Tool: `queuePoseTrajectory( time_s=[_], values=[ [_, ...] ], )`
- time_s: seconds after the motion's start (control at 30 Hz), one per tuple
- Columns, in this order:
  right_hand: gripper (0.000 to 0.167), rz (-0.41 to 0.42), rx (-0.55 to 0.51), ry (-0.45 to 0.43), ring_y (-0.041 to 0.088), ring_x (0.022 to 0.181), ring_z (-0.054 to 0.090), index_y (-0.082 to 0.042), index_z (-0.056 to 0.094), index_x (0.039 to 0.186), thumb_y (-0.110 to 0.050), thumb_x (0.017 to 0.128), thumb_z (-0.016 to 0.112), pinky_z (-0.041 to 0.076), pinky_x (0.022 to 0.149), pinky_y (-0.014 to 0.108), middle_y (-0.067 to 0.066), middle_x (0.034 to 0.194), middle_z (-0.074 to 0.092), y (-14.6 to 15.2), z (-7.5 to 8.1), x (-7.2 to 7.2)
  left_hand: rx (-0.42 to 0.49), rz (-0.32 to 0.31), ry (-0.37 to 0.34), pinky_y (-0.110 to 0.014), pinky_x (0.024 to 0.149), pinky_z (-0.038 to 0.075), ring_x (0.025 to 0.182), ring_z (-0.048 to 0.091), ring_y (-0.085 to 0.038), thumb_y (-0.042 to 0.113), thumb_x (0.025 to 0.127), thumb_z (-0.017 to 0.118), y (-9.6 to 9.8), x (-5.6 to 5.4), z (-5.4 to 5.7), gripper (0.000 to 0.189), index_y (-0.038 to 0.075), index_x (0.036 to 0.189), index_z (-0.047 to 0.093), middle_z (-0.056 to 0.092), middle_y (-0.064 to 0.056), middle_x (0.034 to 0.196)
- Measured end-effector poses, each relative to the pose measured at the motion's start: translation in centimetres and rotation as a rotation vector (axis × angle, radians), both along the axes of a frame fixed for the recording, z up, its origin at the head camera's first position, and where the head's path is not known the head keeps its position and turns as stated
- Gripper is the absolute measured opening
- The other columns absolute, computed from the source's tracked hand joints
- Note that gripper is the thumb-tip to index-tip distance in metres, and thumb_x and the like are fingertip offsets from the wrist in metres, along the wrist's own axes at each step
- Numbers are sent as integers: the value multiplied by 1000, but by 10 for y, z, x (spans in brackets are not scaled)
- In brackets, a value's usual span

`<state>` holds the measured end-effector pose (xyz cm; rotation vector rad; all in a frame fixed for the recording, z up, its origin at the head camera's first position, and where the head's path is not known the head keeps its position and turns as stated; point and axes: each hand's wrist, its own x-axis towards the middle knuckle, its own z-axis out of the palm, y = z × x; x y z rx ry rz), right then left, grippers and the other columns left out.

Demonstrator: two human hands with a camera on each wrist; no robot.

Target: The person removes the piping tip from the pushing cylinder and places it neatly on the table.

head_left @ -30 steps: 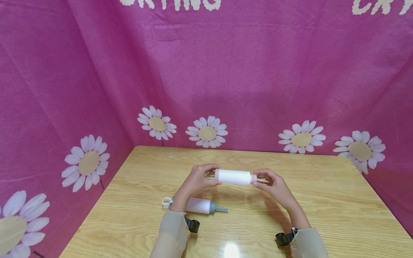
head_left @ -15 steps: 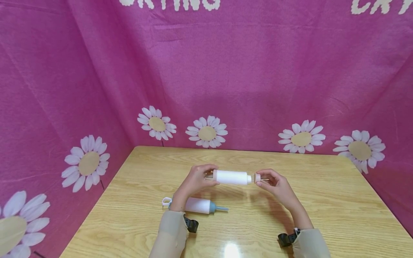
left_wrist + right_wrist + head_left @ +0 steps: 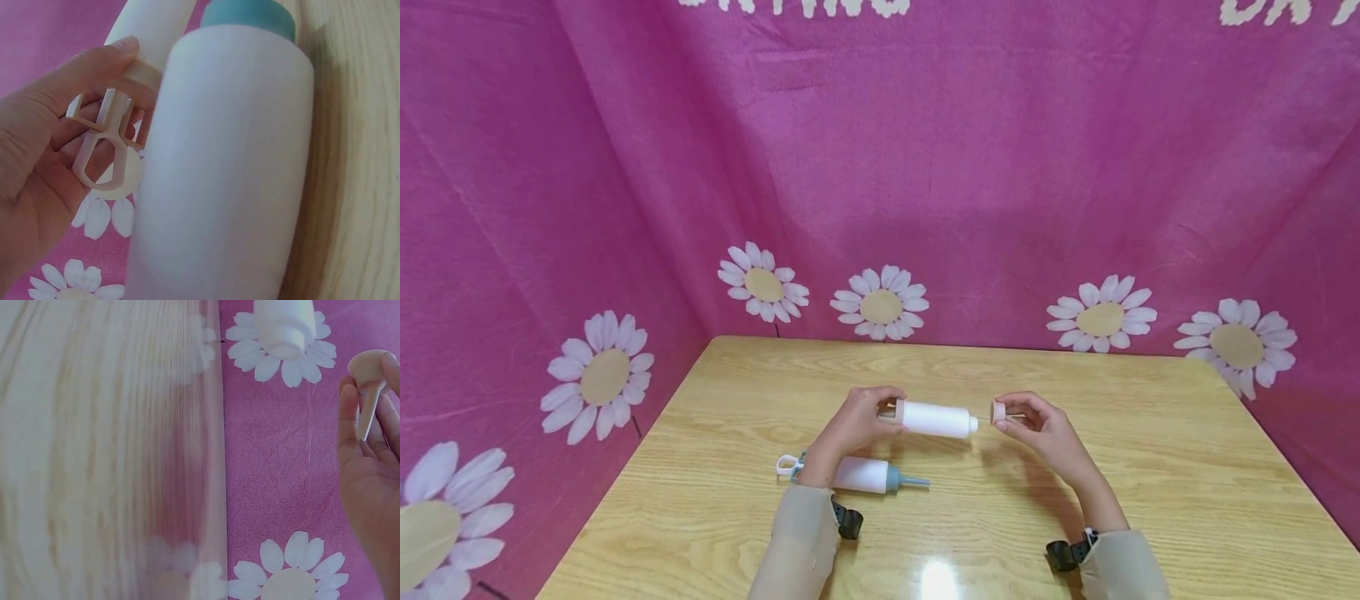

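Observation:
My left hand grips the beige collar end of a white syringe-like bottle, held sideways above the table. A pale plunger stem with a ring end shows beside that palm in the left wrist view. The bottle's narrow white neck points right, uncovered. Between thumb and fingers, my right hand pinches a beige nozzle cap, a short gap away from the neck. Its thin spout points back toward the palm. A second such bottle, with a teal nozzle and white ring handle, lies partly behind my left wrist.
The wooden table runs back to a magenta cloth printed with daisies, which also hangs along the left side. A black wrist camera is strapped to my left wrist, another to my right.
The beige nozzle cap has come off the bottle's neck with my right hand, moving slightly right. The bottle has shifted a little left and its neck end has tilted down.

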<state>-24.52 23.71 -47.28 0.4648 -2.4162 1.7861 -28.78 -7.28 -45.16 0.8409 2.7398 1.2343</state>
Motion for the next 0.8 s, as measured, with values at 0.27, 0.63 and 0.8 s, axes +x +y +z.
queuePoseTrajectory(
  time_s=[0.27, 0.63, 0.8],
  values=[
    [38, -2, 5, -11, -1, 96, 62, 0, 58, 124, -15, 91, 69, 53, 82, 14, -16, 101, 66, -1, 1, 1, -67, 12, -27, -37, 89, 57, 100, 68, -20, 15, 78, 83, 0, -1, -4, 41, 4, 115, 67, 72, -11, 109],
    [38, -4, 11, -33, -2, 95, 61, 0, 59, 124, -17, 92, 69, 54, 82, 15, -15, 102, 64, 0, 1, 3, -120, 46, -74, -35, 89, 56, 95, 65, -16, 17, 79, 82, -1, -2, -10, 38, 8, 112, 68, 72, -7, 107],
    [38, -6, 13, -24, -2, 96, 61, 1, 58, 124, -17, 92, 69, 54, 82, 15, -15, 105, 64, 0, -1, 3, -134, 61, -88, -35, 90, 55, 96, 64, -16, 18, 79, 82, -1, -2, -13, 38, 9, 114, 67, 72, -7, 109]
  ],
)
